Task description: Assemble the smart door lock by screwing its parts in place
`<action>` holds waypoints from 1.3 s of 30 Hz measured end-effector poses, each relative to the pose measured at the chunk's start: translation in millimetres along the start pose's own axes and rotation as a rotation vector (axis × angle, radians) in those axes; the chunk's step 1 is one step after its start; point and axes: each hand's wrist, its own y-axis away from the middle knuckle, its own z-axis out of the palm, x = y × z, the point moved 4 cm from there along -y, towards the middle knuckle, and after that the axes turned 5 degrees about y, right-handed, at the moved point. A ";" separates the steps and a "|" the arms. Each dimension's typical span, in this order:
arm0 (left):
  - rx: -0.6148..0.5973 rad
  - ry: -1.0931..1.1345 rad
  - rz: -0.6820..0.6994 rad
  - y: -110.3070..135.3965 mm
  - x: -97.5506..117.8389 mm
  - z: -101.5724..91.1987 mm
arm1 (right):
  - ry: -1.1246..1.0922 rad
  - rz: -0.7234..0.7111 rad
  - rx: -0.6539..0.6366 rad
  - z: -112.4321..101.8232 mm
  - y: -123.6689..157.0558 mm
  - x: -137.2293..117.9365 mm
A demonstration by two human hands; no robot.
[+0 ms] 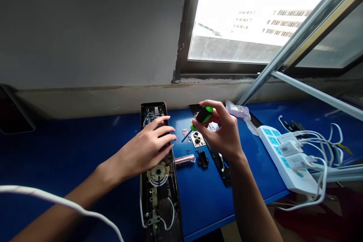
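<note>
**A:** What's the wider scene?

**B:** A long blue bench [204, 211] runs beneath a window [241, 19] with an aluminium sash swung inward. At the bench's right end sits a white power strip [283, 159] with chargers plugged in, white cables trailing around it.

**A:** And the main thing on the bench?

**B:** An opened lock housing [159, 200] lies lengthwise, left of centre, with a circuit board at its far end and a round, gear-like disc midway. A long black plate [222, 166] lies to its right.

**A:** Where are the hands?

**B:** The left hand [144, 145] lies over the housing's upper part, its grip spread. I can't tell whether the fingers touch it. The right hand [219, 132] is raised above the black plate, its grip pinching a green-and-black screwdriver [203, 117] between thumb and fingers. The shaft slants down and left, over the bench.

**A:** And the small parts?

**B:** A small brass plate [197, 139] with a round fitting sits just beside the screwdriver's tip. Below it are a black plastic bracket [202, 158] and a copper-coloured cylinder [185, 160]. Tiny screws [188, 138] lie nearby, too small to make out well.
</note>
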 end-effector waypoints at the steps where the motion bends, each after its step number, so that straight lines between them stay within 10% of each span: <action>1: 0.001 0.001 0.002 -0.6 0.7 1.5 | -0.026 0.018 -0.010 1.1 2.6 3.9; 12: -0.002 0.017 0.014 -5.3 6.8 3.7 | -0.327 0.098 -0.178 26.0 13.2 18.7; 18: -0.059 -0.027 0.009 -23.9 9.1 -3.6 | -0.252 0.089 0.004 -0.2 7.7 20.5; 26: -0.442 -0.156 -0.121 -85.4 22.8 21.5 | -0.229 0.039 0.262 -34.9 5.6 20.6; 39: -0.594 -0.105 -0.231 -121.3 0.3 63.9 | -0.027 0.023 0.254 -39.0 15.9 37.8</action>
